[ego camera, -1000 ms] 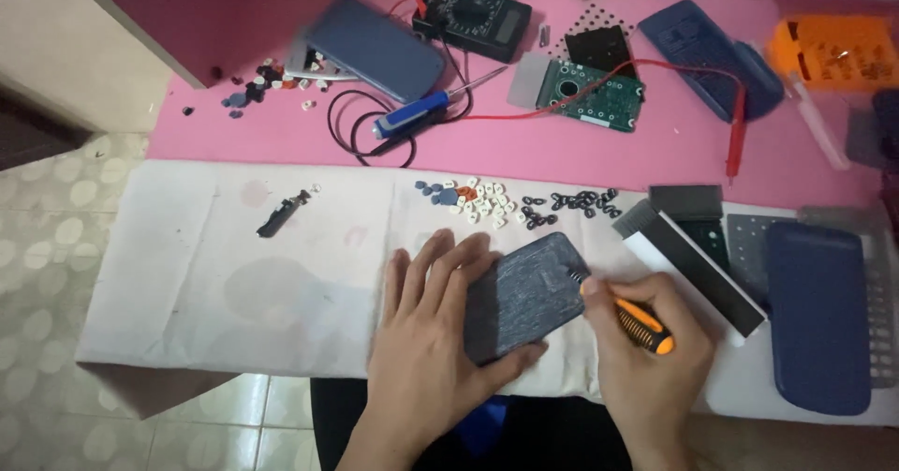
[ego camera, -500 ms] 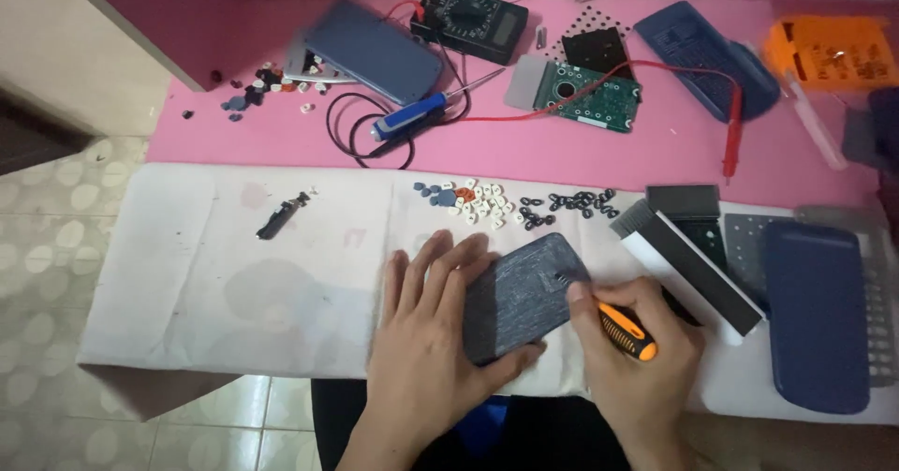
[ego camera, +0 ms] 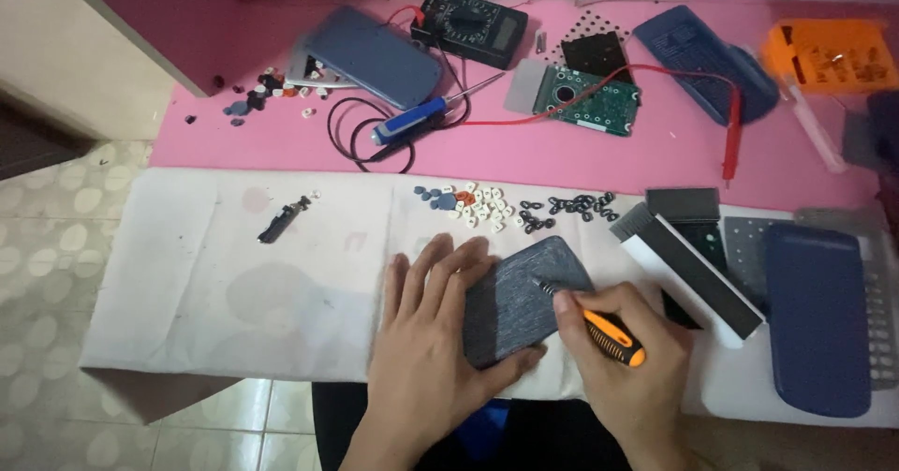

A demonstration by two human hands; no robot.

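Note:
My left hand (ego camera: 426, 335) lies flat on the white cloth (ego camera: 234, 274) and grips the left edge of a dark grey device back cover (ego camera: 524, 298). My right hand (ego camera: 623, 368) holds a small screwdriver with an orange and black handle (ego camera: 609, 335). Its metal tip touches the cover's upper right area. The cover lies tilted, face down, between both hands near the table's front edge.
Small white, blue and black buttons (ego camera: 510, 207) lie just beyond the cover. A blue case half (ego camera: 817, 316) and a grey-white strip part (ego camera: 688, 270) sit to the right. Further back on the pink table are a green circuit board (ego camera: 588, 99), a multimeter (ego camera: 473, 26), a soldering iron (ego camera: 412, 123) and an orange box (ego camera: 824, 54).
My right hand with the screwdriver has shifted left along the cover, bringing the tip onto its upper right part. My left hand keeps its hold.

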